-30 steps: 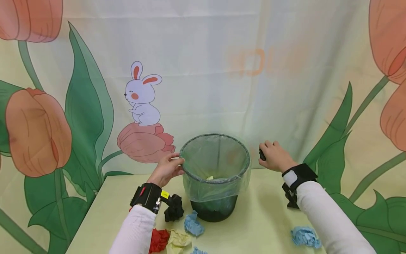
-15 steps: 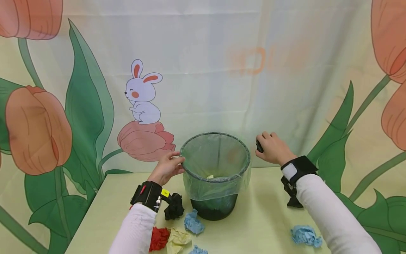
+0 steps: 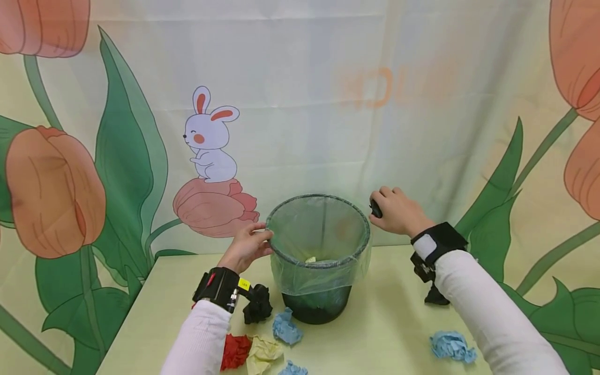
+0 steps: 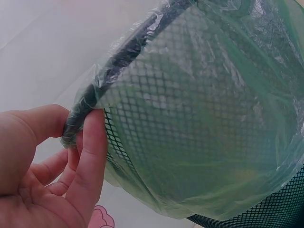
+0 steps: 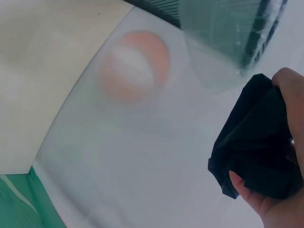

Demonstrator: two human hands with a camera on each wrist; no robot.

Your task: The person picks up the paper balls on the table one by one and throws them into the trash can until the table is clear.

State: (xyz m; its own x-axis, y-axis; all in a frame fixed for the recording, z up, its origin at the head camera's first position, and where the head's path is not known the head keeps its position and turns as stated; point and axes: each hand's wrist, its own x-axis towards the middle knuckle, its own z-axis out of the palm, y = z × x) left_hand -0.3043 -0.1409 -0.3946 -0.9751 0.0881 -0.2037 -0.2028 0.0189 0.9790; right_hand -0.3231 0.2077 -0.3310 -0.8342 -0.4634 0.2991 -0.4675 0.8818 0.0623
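Observation:
A dark mesh waste bin [image 3: 315,307] stands upright on the table, lined with a thin green plastic bag [image 3: 300,278] folded over its rim. My left hand [image 3: 247,247] pinches the bin's left rim between thumb and fingers; the left wrist view shows the rim [image 4: 124,52] with the bag over it. To the right of the bin, about rim height, my right hand [image 3: 398,211] grips a crumpled black paper ball [image 5: 259,137]. In the right wrist view the ball is just below the bag's hanging edge [image 5: 213,71]. A small pale yellow scrap [image 3: 310,260] shows inside the bin.
Crumpled paper balls lie on the pale table [image 3: 375,333]: black [image 3: 257,304], blue [image 3: 286,327], red [image 3: 235,351] and yellow [image 3: 263,355] at the front left, another blue one [image 3: 452,346] at the right. A printed curtain [image 3: 300,104] hangs behind the bin.
My right hand has moved left and slightly up toward the bin with the black paper ball in it. My left hand stays at the rim.

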